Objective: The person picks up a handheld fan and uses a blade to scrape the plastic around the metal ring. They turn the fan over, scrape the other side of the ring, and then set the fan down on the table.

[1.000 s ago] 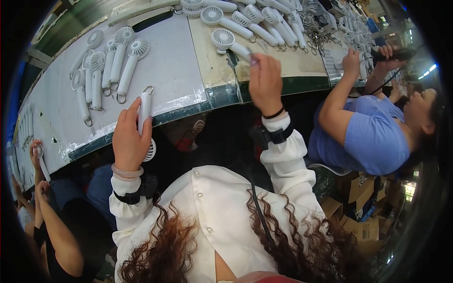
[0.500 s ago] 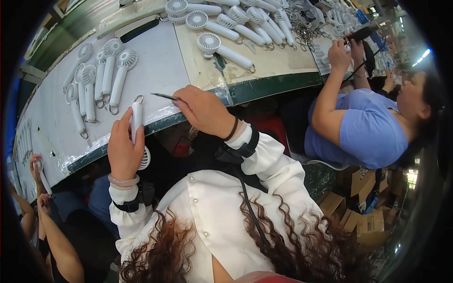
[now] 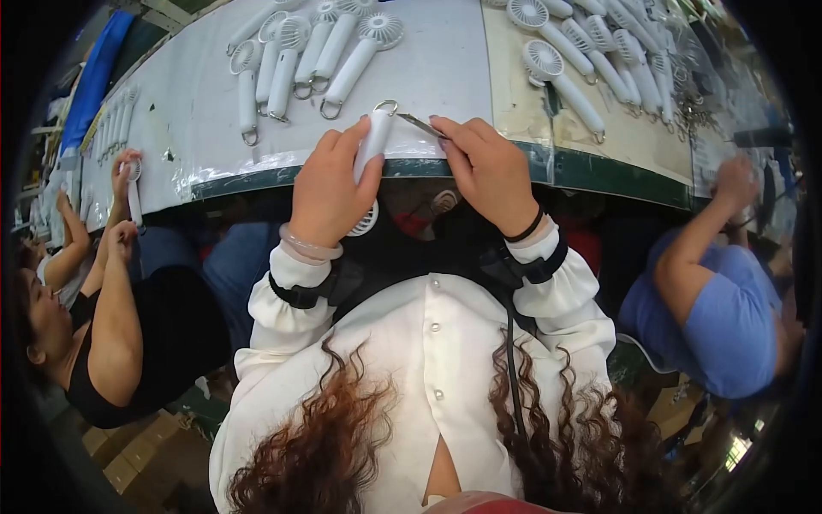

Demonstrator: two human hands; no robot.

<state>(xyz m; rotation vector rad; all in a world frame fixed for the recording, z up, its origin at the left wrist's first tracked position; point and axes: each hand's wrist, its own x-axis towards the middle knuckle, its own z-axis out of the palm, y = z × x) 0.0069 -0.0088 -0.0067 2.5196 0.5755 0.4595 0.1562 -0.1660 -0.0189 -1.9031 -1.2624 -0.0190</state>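
My left hand (image 3: 332,184) is closed around the handle of a white handheld fan (image 3: 373,141). Its handle end points up and away, with a metal clip ring (image 3: 387,106) on it, and the round grille shows below my fingers. A slim, pointed metal tool (image 3: 421,126), possibly tweezers, is pinched in my right hand (image 3: 490,167). The tip is close beside the ring; whether it touches cannot be made out. Beyond my hands, several white handheld fans (image 3: 353,73) lie grouped on the table, handle rings toward me.
The white-covered table (image 3: 205,146) has a green front edge (image 3: 608,174). More fans (image 3: 574,98) and metal rings are heaped at the right. A person in black (image 3: 145,325) sits at my left, handling a fan; another in blue (image 3: 715,300) works at my right.
The view has swung left, shifting the table's contents rightward in the picture. My right hand has brought the pointed tool nearer the ring of the fan that my left hand still holds.
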